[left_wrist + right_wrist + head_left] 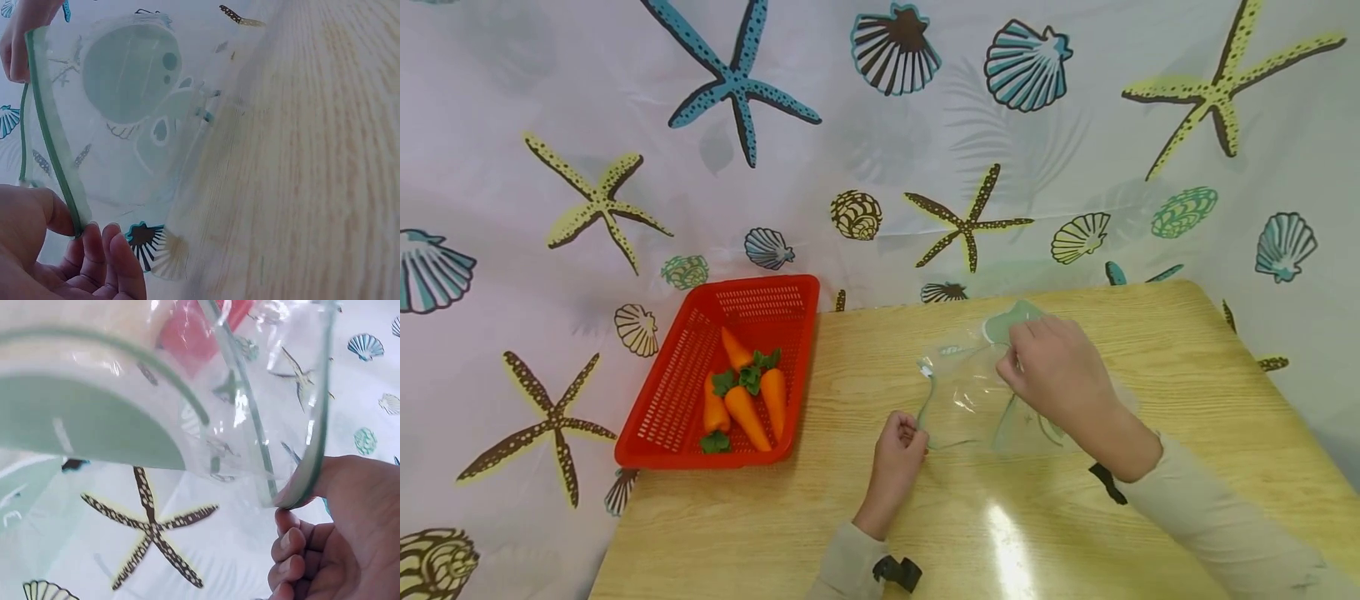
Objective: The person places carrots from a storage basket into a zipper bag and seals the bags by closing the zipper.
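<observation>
A clear plastic zip bag with a pale green print and a green zip edge lies partly lifted on the wooden table. My left hand pinches the near corner of that edge between thumb and fingers. My right hand grips the far end of the bag's mouth, and the right wrist view shows its thumb on the rim. The bag's mouth gapes between the two hands. In the left wrist view the right hand shows at the top left.
A red plastic basket stands at the table's left rear corner with several orange toy carrots in it. A curtain printed with starfish and shells hangs behind and around the table. Bright glare lies on the near tabletop.
</observation>
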Demonstrator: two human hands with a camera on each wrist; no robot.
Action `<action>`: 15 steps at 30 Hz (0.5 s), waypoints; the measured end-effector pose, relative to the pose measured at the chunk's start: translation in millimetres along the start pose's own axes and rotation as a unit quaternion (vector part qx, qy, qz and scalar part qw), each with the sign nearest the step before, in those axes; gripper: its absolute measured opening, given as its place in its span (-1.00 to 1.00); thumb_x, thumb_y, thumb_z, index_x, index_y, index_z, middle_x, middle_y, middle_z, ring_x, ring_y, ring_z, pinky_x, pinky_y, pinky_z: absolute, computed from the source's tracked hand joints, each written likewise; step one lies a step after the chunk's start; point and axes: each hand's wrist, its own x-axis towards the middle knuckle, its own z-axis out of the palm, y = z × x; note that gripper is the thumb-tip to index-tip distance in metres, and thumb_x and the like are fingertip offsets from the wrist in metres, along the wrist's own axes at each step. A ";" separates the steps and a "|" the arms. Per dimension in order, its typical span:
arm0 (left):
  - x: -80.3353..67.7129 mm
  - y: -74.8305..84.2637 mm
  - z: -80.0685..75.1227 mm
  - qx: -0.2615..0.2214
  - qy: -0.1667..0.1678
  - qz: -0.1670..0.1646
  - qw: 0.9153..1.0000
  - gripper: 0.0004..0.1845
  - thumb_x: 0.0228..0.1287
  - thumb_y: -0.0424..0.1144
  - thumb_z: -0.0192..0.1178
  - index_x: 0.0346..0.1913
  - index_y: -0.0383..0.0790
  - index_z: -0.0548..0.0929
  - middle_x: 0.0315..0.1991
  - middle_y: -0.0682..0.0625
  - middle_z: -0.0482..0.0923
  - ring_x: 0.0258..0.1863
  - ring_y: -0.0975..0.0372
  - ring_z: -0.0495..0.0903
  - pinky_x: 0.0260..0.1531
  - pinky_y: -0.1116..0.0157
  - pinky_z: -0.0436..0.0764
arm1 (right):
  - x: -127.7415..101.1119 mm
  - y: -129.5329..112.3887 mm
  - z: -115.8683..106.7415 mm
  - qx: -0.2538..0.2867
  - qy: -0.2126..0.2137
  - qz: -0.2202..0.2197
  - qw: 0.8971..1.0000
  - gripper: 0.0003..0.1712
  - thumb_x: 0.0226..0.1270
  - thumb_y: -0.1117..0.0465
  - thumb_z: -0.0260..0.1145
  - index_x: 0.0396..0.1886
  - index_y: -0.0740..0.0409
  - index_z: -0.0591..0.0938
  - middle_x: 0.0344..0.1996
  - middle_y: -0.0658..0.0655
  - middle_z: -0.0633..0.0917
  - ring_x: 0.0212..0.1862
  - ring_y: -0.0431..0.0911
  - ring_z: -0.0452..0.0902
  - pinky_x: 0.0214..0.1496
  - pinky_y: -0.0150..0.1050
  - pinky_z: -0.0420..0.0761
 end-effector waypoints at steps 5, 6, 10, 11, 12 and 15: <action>1.0 -2.1 -4.3 0.012 0.006 0.009 1.000 -0.89 0.15 -0.41 0.06 -0.25 -0.24 0.42 -0.45 -0.02 0.43 -0.50 0.22 0.49 -0.53 0.38 0.52 | 5.4 8.7 -16.4 -0.003 -0.008 0.025 1.000 -0.84 -0.06 0.33 0.01 -0.72 0.10 0.27 -0.81 -0.06 0.18 -0.71 -0.14 0.08 -0.62 -0.29 0.14; 1.4 -2.2 -5.0 0.011 0.003 0.010 1.000 -0.90 0.15 -0.40 0.06 -0.25 -0.24 0.42 -0.45 -0.02 0.43 -0.50 0.21 0.49 -0.53 0.37 0.52 | 5.4 9.8 -18.4 -0.001 -0.012 0.029 1.000 -0.85 -0.06 0.32 0.01 -0.71 0.09 0.27 -0.81 -0.06 0.19 -0.71 -0.14 0.10 -0.62 -0.29 0.14; 3.9 -2.8 -7.1 -0.003 -0.006 0.000 1.000 -0.90 0.18 -0.39 0.07 -0.25 -0.24 0.42 -0.45 0.00 0.44 -0.47 0.18 0.50 -0.49 0.34 0.54 | 4.2 13.4 -23.0 0.005 -0.033 0.041 0.999 -0.87 -0.05 0.31 0.05 -0.69 0.11 0.33 -0.80 -0.06 0.28 -0.69 -0.13 0.18 -0.61 -0.30 0.20; 4.2 -2.1 -7.8 -0.006 -0.008 -0.004 1.000 -0.90 0.19 -0.39 0.07 -0.24 -0.25 0.42 -0.45 0.00 0.44 -0.46 0.16 0.51 -0.48 0.33 0.55 | 3.8 14.2 -23.5 0.006 -0.039 0.045 0.998 -0.88 -0.04 0.31 0.06 -0.68 0.12 0.35 -0.79 -0.05 0.30 -0.69 -0.13 0.20 -0.61 -0.30 0.21; 4.2 -0.7 -8.4 -0.009 -0.009 -0.007 1.000 -0.90 0.19 -0.40 0.08 -0.23 -0.27 0.42 -0.45 0.00 0.44 -0.46 0.13 0.52 -0.47 0.30 0.56 | 3.6 15.0 -23.9 0.006 -0.046 0.048 0.998 -0.88 -0.04 0.31 0.08 -0.68 0.13 0.37 -0.78 -0.05 0.33 -0.68 -0.13 0.22 -0.61 -0.29 0.24; 1.1 10.4 -11.5 -0.016 -0.014 -0.008 1.000 -0.89 0.20 -0.42 0.07 -0.22 -0.33 0.42 -0.46 -0.01 0.43 -0.42 0.01 0.53 -0.44 0.21 0.57 | 3.1 16.0 -23.7 0.008 -0.061 0.058 0.996 -0.90 -0.04 0.30 0.12 -0.66 0.15 0.42 -0.77 -0.04 0.37 -0.66 -0.12 0.25 -0.59 -0.27 0.28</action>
